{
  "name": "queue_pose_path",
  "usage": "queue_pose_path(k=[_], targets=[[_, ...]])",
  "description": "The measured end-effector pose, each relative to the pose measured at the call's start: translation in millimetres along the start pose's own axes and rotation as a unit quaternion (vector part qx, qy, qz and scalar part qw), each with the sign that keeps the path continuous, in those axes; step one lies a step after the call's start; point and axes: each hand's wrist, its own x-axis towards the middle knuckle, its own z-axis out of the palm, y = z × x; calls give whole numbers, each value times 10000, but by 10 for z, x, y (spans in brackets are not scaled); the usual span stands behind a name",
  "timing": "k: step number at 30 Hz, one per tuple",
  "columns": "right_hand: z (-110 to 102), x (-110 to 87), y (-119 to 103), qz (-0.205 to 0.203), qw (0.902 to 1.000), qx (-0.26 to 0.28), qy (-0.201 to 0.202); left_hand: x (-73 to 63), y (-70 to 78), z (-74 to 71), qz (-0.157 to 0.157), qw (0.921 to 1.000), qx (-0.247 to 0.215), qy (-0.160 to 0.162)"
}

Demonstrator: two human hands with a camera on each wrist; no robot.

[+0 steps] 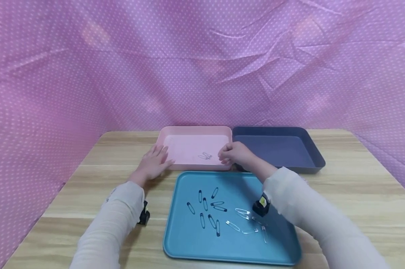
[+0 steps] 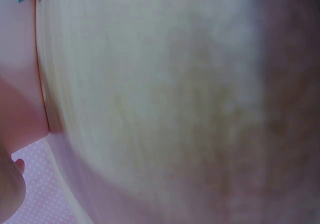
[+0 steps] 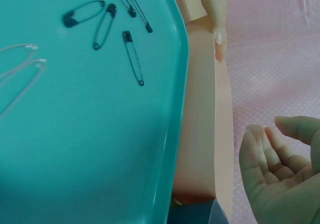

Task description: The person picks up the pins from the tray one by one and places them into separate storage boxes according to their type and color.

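At near-left corner of pink tray [image 1: 195, 144], left hand [image 1: 153, 163] spread; over near-right corner, right hand [image 1: 239, 154] loosely curled, seemingly empty; inside near front edge, safety pins [image 1: 206, 155], perhaps spillable by pressing the rim.

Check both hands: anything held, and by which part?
Nothing visibly held. The right hand shows a gap between thumb and fingers; the left hand lies at the left end of the pink tray, no grip visible.

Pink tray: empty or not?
Not empty: a few safety pins lie inside the pink tray, toward its near wall.
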Motion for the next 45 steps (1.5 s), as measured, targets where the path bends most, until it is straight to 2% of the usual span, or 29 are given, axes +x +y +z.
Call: queue_pose_path(k=[16,28,38,45], targets=[[-119,-399,135,-310,9988,-179,-346,-19,-46,16,69,9999,57,77],[-134,-628,291,-113,9982,-136,-569,-8,-34,19,54,9999,-30,97],[-131,-776,380,-193,9936,-36,-1111,12,-26,10,103,9999,4,85],[-114,-845,470,-194,9905,-386,-1309,23,-41,30,90,9999,13,82]])
